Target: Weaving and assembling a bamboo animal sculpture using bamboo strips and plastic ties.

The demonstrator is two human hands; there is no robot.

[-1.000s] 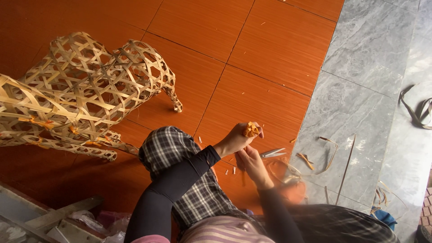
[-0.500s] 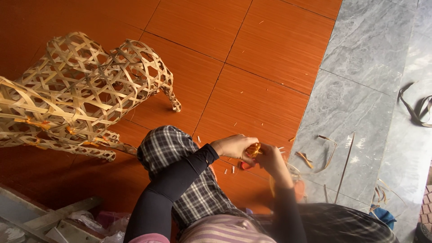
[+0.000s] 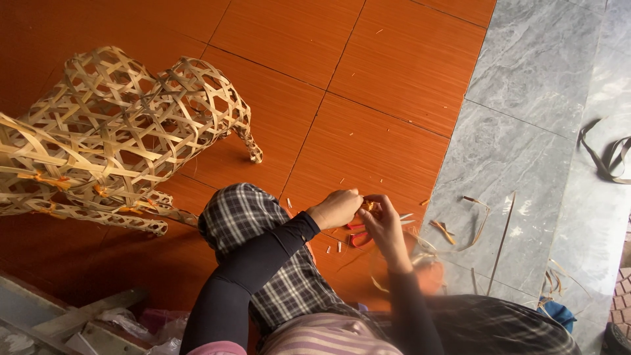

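I see my hands have drawn together low over the orange tile floor, left hand and right hand now both pinching the small orange strip piece (no longer raised) above the red-handled scissors.

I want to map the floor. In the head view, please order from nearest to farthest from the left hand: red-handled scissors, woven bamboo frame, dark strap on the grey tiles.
1. red-handled scissors, just below the left hand.
2. woven bamboo frame, far to the left.
3. dark strap, far right on the grey tiles.
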